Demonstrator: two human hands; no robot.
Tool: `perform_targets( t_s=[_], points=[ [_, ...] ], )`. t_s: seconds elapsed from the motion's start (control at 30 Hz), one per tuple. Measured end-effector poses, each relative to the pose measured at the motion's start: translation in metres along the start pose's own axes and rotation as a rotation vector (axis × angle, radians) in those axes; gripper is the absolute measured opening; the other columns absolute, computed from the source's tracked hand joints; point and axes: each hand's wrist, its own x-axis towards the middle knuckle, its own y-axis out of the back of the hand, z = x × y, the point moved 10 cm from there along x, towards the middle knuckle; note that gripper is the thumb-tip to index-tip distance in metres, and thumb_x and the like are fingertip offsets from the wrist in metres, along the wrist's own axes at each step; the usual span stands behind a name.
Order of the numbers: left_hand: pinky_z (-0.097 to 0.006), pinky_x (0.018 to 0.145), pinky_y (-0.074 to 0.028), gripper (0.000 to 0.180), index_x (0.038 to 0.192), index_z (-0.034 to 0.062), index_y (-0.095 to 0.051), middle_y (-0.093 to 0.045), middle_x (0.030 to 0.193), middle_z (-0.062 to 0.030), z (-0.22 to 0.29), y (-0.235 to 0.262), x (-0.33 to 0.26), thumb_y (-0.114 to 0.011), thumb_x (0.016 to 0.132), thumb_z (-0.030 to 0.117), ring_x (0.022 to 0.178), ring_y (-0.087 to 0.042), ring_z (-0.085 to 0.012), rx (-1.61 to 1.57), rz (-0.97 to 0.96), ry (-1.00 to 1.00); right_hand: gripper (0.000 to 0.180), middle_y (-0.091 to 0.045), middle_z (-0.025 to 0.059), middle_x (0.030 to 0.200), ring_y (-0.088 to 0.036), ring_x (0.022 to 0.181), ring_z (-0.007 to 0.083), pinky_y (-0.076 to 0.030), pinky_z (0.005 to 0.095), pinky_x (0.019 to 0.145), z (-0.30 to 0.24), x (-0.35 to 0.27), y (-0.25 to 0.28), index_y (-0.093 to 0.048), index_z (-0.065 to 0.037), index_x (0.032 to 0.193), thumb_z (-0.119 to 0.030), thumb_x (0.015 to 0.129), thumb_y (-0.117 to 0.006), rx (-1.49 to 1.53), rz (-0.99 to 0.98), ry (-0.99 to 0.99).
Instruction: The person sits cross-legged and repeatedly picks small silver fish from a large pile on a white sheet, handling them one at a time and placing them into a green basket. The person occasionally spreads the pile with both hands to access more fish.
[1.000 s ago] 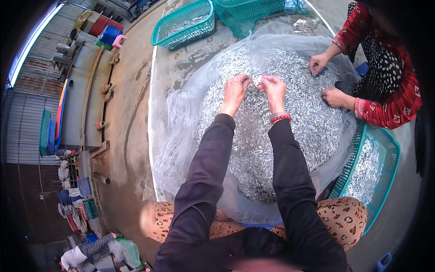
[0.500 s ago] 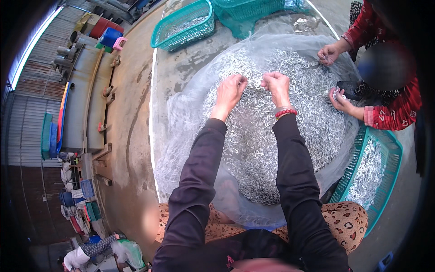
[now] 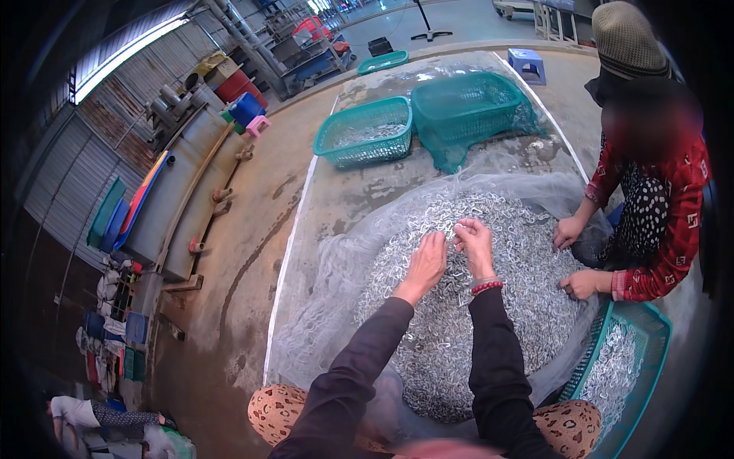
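A wide heap of small curved silvery metal hooks (image 3: 428, 344) lies on a pale mesh net (image 3: 329, 283) in front of me. Over the far part of the heap, my left hand (image 3: 428, 264) has its fingers pressed together; what it holds is too small to make out. Close beside it, my right hand (image 3: 475, 249), with a red bead bracelet (image 3: 487, 287) on the wrist, pinches what looks like a small metal hook. At the heap's right edge, a co-worker's two hands (image 3: 569, 231) touch the hooks.
A green basket (image 3: 612, 382) of hooks stands at the near right, beside my knee. Beyond the net are another green basket (image 3: 363, 134) with hooks and a net-draped basket (image 3: 470, 107). A blue stool (image 3: 527, 65) stands farther back. The co-worker sits at the right.
The view has tilted up, showing more of the far floor. My hands have come closer together, fingers still pinched. The co-worker's hands have lowered onto the heap.
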Motion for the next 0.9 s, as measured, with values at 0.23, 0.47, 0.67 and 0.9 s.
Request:
perform_targets(
  t_s=[0.23,0.47,0.67,0.9],
  points=[
    [-0.045,0.064,-0.044,0.013,0.092,0.0037,-0.044,-0.057,0.081,-0.0156,-0.005,-0.001,0.012,-0.050,0.090,0.015,0.079,-0.057,-0.0357,0.004,-0.060,0.033,0.023,-0.060,0.0079,0.071,-0.055,0.051,0.0110,-0.042,0.0208,0.041,0.000,-0.005,0.014,-0.056,0.008,0.101,0.004,0.079,-0.061,0.164,0.193,0.037],
    [-0.045,0.059,-0.045,0.017,0.089,0.0034,-0.044,-0.059,0.078,-0.0158,-0.021,0.000,0.005,-0.055,0.088,0.016,0.074,-0.059,-0.0363,0.003,-0.054,0.060,0.017,-0.058,0.0055,0.062,-0.054,0.046,0.0098,-0.039,0.0218,0.037,0.000,-0.004,0.003,-0.059,0.007,0.094,0.002,0.077,-0.061,-0.091,0.122,0.068],
    [-0.042,0.058,-0.046,0.014,0.087,-0.0006,-0.045,-0.061,0.071,-0.0180,-0.036,-0.001,-0.005,-0.054,0.088,0.010,0.066,-0.061,-0.0366,-0.243,0.078,0.179,0.016,-0.061,0.0093,0.068,-0.057,0.049,0.0136,-0.045,0.0245,0.042,0.007,-0.007,0.002,-0.061,0.008,0.092,0.000,0.079,-0.062,-0.031,0.176,0.046],
    [-0.041,0.054,-0.046,0.012,0.085,-0.0004,-0.046,-0.062,0.067,-0.0182,-0.033,-0.004,-0.012,-0.054,0.087,0.007,0.062,-0.062,-0.0344,-0.236,0.150,0.201,0.015,-0.062,0.0124,0.070,-0.060,0.051,0.0161,-0.048,0.0251,0.044,-0.004,-0.013,0.000,-0.060,0.010,0.089,0.000,0.078,-0.064,0.027,0.163,0.118]
  ],
)
